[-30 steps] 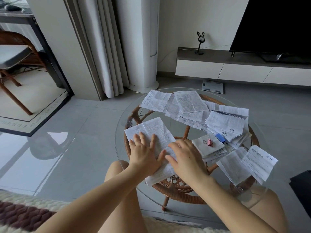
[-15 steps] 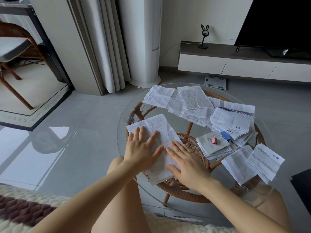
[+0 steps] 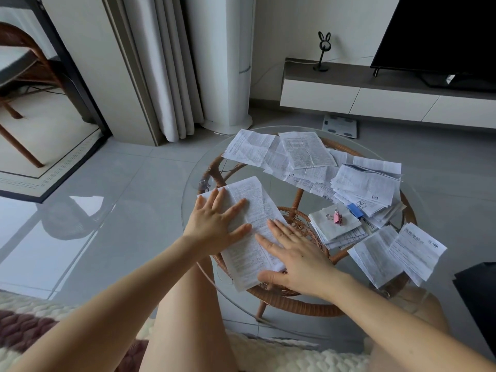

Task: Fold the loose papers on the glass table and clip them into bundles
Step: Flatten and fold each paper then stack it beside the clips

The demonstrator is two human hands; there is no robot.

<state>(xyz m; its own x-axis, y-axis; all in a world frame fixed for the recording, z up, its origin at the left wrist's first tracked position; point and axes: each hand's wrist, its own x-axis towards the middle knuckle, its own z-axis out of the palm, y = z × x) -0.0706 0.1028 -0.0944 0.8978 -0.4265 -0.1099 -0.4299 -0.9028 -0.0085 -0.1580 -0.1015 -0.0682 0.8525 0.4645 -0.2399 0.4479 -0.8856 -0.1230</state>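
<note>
Head view: in the centre of the frame, the left hand (image 3: 214, 226) and right hand (image 3: 298, 259) lie flat with fingers spread on a long folded paper (image 3: 252, 210) at the near left of the round glass table (image 3: 268, 181). The left hand presses its left part and the right hand its lower right edge. Right of it sits a bundle (image 3: 335, 232) with a pink clip (image 3: 337, 218), a blue clip (image 3: 354, 210) just beyond, and loose papers (image 3: 303, 151) cover the table's upper and right side.
</note>
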